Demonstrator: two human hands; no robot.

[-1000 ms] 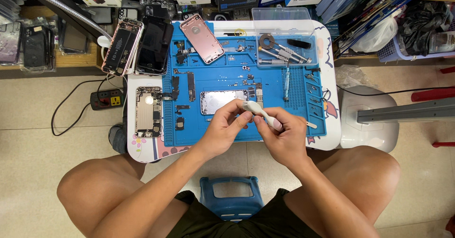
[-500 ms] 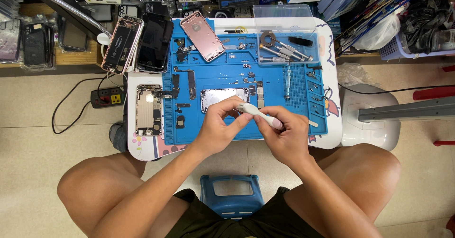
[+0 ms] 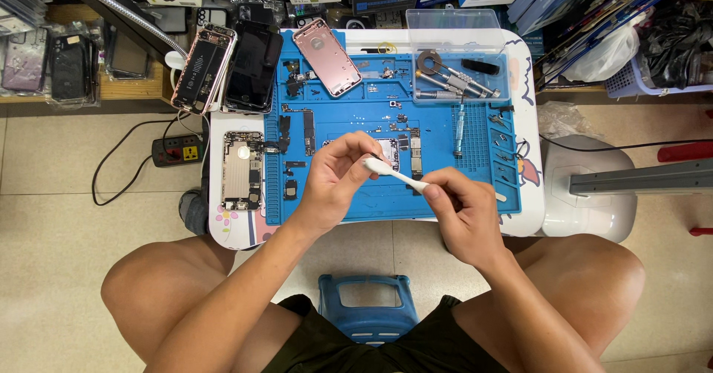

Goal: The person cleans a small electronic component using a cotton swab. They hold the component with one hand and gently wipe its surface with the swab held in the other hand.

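While the person sits on a small blue plastic stool (image 3: 368, 310), a thin white plastic brush-like tool (image 3: 395, 174) is held between both hands above the blue rubber work mat (image 3: 475, 183). The tool's long axis runs from upper left to lower right. Its handle end is pinched in the closed fingers (image 3: 434, 191) of the right hand (image 3: 464, 213). Its head end is touched by the curled fingers of the left hand (image 3: 338, 180), which seem to be closed on something tiny there; what it is cannot be told. Both hands are close together, and the left one is nearer the head.

Just behind the hands, a small opened phone part (image 3: 386, 150) is laid on the mat. A clear plastic tray (image 3: 453, 24) is set at the back right of the white tabletop (image 3: 531, 217), and metal screwdrivers (image 3: 457, 83) and a black handle are kept in it. A pink phone back shell (image 3: 327, 57) is laid at the back. An opened silver phone frame (image 3: 243, 169) is laid on the left edge.
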